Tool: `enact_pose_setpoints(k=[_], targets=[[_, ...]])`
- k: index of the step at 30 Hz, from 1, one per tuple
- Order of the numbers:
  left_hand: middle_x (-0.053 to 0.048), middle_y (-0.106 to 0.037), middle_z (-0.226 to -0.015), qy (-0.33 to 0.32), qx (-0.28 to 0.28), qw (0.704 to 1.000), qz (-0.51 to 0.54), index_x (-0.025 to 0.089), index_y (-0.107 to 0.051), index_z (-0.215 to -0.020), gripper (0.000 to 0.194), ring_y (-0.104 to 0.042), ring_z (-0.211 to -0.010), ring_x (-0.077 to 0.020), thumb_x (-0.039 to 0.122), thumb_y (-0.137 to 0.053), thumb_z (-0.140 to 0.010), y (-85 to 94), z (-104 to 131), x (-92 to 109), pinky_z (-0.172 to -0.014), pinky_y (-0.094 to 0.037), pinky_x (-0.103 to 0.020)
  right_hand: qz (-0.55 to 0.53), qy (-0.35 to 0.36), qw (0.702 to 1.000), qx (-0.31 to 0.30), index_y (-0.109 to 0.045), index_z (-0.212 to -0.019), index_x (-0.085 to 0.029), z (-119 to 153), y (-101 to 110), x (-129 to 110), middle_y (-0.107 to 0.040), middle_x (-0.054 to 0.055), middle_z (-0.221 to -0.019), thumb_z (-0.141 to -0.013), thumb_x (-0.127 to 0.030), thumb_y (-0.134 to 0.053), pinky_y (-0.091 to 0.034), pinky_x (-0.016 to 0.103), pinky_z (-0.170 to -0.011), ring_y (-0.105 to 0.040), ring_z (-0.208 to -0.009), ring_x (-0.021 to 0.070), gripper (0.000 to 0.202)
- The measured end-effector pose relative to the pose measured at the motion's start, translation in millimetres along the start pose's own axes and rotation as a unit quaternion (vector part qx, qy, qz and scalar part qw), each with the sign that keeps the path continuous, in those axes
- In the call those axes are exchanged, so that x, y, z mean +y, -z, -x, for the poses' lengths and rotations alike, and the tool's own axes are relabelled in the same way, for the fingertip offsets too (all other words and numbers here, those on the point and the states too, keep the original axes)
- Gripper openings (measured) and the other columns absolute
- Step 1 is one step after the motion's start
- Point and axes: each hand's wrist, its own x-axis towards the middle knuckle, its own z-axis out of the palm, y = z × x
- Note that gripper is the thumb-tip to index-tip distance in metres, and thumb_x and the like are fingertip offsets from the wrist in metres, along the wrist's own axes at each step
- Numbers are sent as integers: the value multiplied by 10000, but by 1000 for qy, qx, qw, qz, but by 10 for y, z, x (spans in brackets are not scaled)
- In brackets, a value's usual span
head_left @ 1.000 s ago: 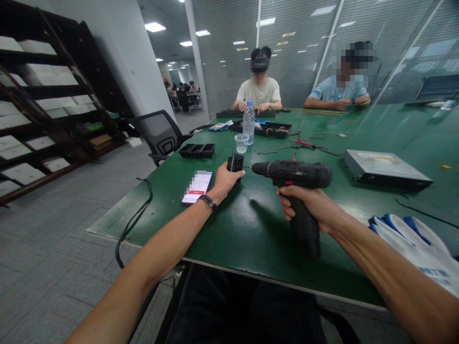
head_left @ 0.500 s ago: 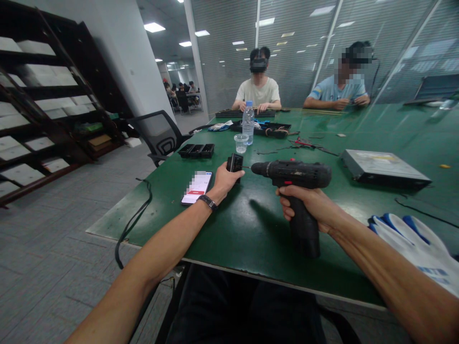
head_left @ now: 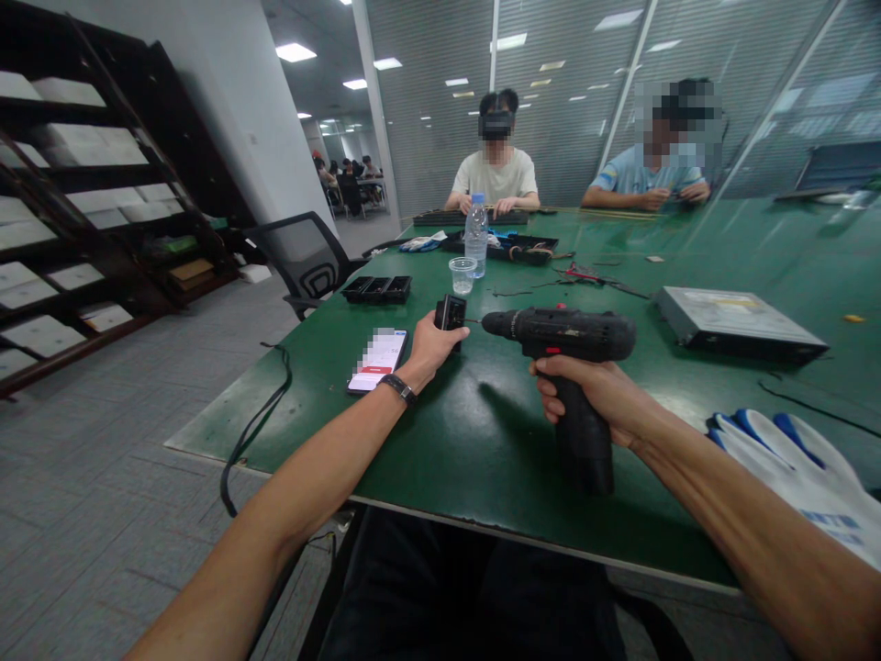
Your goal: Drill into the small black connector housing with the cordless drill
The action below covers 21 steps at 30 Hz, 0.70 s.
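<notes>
My left hand [head_left: 433,345] grips a small black part [head_left: 450,314] upright over the green table [head_left: 427,441], thumb along its lower right side. My right hand [head_left: 585,390] is wrapped round the handle of a black cordless drill [head_left: 571,334]. The drill lies level and points left, and its thin bit reaches the right face of the black part. Whether the bit sits in a screw is too small to tell. A phone [head_left: 377,361] with a lit screen lies just left of my left hand.
A clear cup [head_left: 462,274] and a water bottle [head_left: 476,237] stand behind the black part. A black tray [head_left: 378,290] is at left. A metal drive box [head_left: 741,323] and white-blue gloves [head_left: 798,473] lie at right. Two people sit across the table.
</notes>
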Motion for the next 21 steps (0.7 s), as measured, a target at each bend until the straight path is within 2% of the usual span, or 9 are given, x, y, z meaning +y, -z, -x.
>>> enact_pose_setpoints(k=[21], targets=[[-78,-777,-951,6,-3,1000,-5,145,-753,-1029,388,-692,-874,-218,208,-910,-680,3,10,20,-873,-552,-348,-6,4,1000,-5,-694,-796,-174,-2,9,10,-573,-23,-611,-766,-293,-870,-519,275,-455,-532,-471,126,215]])
